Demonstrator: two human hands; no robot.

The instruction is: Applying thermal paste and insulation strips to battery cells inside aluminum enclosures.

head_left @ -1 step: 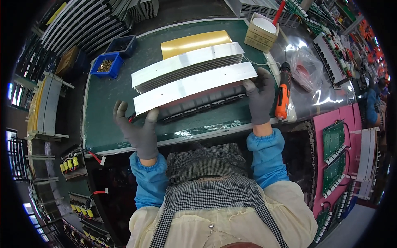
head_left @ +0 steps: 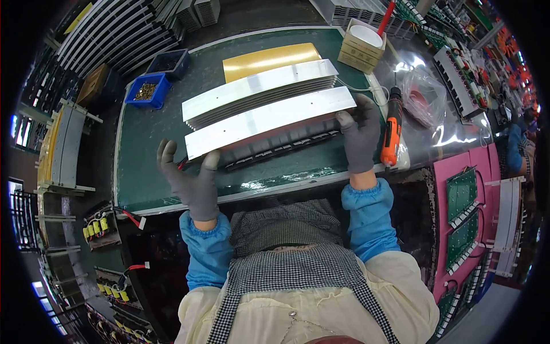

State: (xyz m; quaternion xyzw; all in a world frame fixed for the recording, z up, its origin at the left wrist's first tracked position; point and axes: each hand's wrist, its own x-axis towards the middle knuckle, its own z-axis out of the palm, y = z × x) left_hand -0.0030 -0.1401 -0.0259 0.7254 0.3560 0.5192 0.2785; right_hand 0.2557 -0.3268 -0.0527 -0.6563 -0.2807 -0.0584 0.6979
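Note:
A long silver metal panel [head_left: 269, 121] lies across the table in front of me, with a dark ribbed section and a row of black parts [head_left: 283, 150] along its near side. My left hand [head_left: 192, 180], in a grey glove, is at its left end. Its thumb is by the near edge, while the fingers stand spread beyond the corner beside a red wire [head_left: 182, 164]. At the right end, my right hand [head_left: 361, 135], also gloved, has its thumb against the near side and its fingers curled round the end. Behind the panel sits a stack of similar panels [head_left: 260, 89].
A yellow sheet [head_left: 269, 60] lies behind the stack. Blue bins [head_left: 146, 92], one with small brass-coloured parts, stand at the far left. An orange-and-black power screwdriver [head_left: 392, 132] is right of my right hand; a cardboard box [head_left: 361, 51] is beyond. Green circuit boards [head_left: 462, 189] rest on pink sheeting.

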